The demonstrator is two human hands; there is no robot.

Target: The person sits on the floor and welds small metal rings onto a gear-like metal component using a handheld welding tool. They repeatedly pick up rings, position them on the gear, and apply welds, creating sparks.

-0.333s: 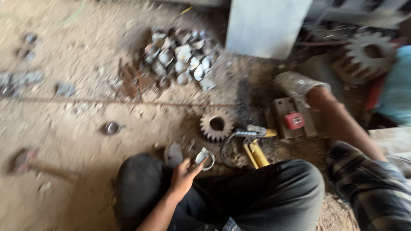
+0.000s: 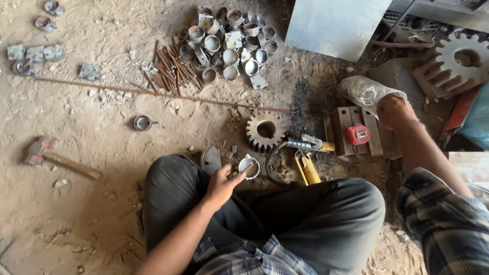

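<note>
Metal ring (image 2: 248, 167) is pinched in the fingers of the left hand (image 2: 222, 184), just above the knee. A crumpled plastic bag (image 2: 368, 93) is gripped by the right hand (image 2: 395, 110), beside a red tape measure (image 2: 357, 135).

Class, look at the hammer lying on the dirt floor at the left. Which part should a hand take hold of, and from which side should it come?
Grip the hammer by its wooden handle, near the free end away from the head. It lies flat on the dirt floor with bare ground around it, so coming from above, with fingers wrapped across the handle, looks best.
</note>
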